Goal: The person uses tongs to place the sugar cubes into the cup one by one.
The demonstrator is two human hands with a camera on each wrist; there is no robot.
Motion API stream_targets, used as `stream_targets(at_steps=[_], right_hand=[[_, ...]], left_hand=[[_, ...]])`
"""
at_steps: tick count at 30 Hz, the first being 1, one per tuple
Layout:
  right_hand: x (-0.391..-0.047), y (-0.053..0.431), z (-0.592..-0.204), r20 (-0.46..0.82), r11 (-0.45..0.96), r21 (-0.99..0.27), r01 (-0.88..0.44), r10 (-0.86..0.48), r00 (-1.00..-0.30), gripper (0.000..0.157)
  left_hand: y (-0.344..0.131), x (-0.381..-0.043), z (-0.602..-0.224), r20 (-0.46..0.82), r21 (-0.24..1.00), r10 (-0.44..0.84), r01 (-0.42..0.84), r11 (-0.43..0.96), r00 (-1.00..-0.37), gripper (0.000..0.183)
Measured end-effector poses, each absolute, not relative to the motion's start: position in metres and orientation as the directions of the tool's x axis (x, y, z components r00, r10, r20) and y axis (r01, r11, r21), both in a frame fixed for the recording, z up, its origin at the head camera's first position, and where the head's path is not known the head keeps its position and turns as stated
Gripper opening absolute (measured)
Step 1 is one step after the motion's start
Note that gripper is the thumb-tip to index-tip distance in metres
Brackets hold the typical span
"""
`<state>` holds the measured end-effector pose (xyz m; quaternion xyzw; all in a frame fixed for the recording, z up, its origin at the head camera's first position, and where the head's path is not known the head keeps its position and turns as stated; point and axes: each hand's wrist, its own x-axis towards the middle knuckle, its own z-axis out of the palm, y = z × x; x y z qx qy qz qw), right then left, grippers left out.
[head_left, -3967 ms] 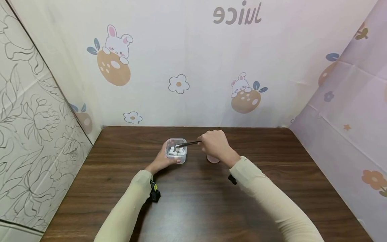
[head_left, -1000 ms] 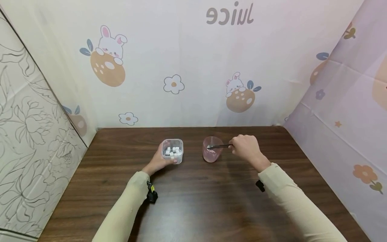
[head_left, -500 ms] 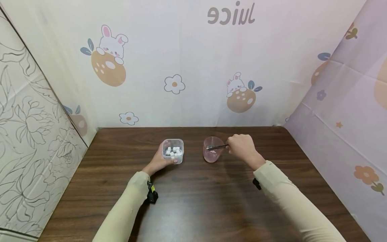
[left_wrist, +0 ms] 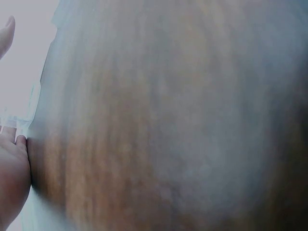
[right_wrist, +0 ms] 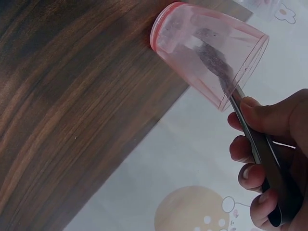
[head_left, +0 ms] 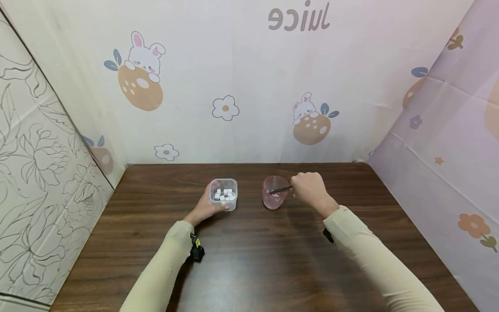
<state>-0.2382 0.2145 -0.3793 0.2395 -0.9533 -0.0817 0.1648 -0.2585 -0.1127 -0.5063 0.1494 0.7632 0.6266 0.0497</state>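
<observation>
A clear square plastic container [head_left: 233,206] holding several small white cubes [head_left: 222,198] stands left of centre on the table. My left hand [head_left: 205,209] grips it, fingers round its far left side and thumb along the front. My right hand [head_left: 312,188] holds dark metal tongs [right_wrist: 263,151] by the handle end, thumb on one side and curled fingers on the other. Their tips reach over the rim into a see-through pink cup [right_wrist: 192,62], upright on the table in the head view. I cannot tell whether the tips hold anything.
The dark wood-grain table [head_left: 249,268] ends at the back against a printed curtain [head_left: 253,130] with rabbits and flowers. A flower-patterned panel [head_left: 43,173] stands along the left, and more curtain [head_left: 440,130] along the right.
My right hand and the tongs went from the container to the cup on the right; lately they shifted slightly left, deeper over the cup. My left hand keeps its grip on the container.
</observation>
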Motion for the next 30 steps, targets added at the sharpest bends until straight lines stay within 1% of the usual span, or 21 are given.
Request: stream_targets(at_steps=[5, 8, 15, 22, 28, 30], right_hand=[[-0.237, 0.214, -0.379, 0.288, 0.867, 0.244, -0.434, -0.492, -0.822, 0.023], [-0.236, 0.214, -0.378, 0.282, 0.867, 0.241, -0.436, -0.492, -0.823, 0.023], [-0.236, 0.215, -0.377, 0.278, 0.868, 0.244, -0.432, -0.49, -0.826, 0.023], [-0.233, 0.219, -0.371, 0.286, 0.877, 0.229, -0.422, -0.476, -0.832, 0.017], [-0.229, 0.222, -0.359, 0.3, 0.889, 0.212, -0.407, -0.455, -0.839, 0.015], [-0.228, 0.223, -0.355, 0.296, 0.895, 0.202, -0.398, -0.443, -0.846, 0.013]], left_hand=[[-0.112, -0.247, -0.486, 0.102, 0.973, 0.313, 0.161, 0.167, -0.944, 0.099], [-0.112, -0.244, -0.482, 0.095, 0.974, 0.313, 0.154, 0.168, -0.945, 0.098], [-0.111, -0.243, -0.481, 0.088, 0.977, 0.318, 0.144, 0.158, -0.944, 0.098], [-0.111, -0.242, -0.481, 0.088, 0.978, 0.309, 0.141, 0.155, -0.947, 0.099], [-0.112, -0.245, -0.484, 0.085, 0.977, 0.313, 0.141, 0.16, -0.946, 0.099], [-0.112, -0.247, -0.485, 0.094, 0.976, 0.314, 0.15, 0.158, -0.945, 0.099]])
